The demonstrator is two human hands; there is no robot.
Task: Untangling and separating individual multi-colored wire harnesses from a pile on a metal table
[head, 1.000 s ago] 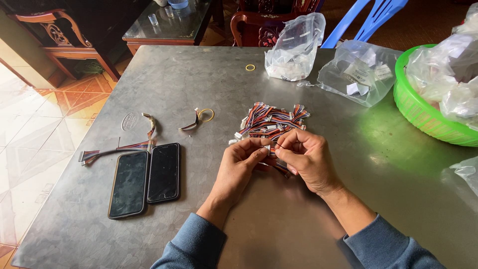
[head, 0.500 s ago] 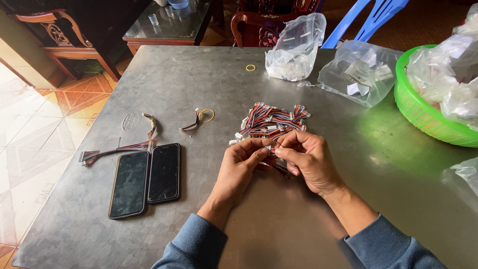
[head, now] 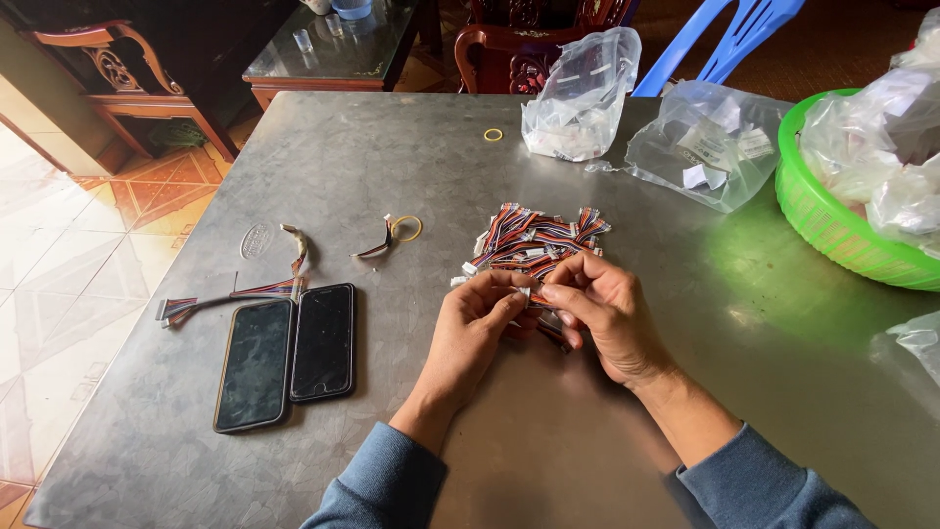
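While hands [head: 534, 318] pinch thin striped wires [head: 534, 240], dull metal table [head: 411, 147]

Brightness: bright, even daylight, nothing dim on the grey metal tabletop [head: 392, 167].
Source: from the left, strongest over the pale tiled floor [head: 59, 284], nearly washed out.
Glare: soft sheen on the far tabletop; green tint cast right, beside the green plastic basket [head: 832, 230].
Shadows: faint and short beneath the left hand [head: 480, 328] and right hand [head: 607, 313].
Sharpness: crisp at centre, no motion blur.
Distortion: mild wide-angle stretch at edges.
Dark zone: far left, under the carved wooden chair [head: 117, 69].
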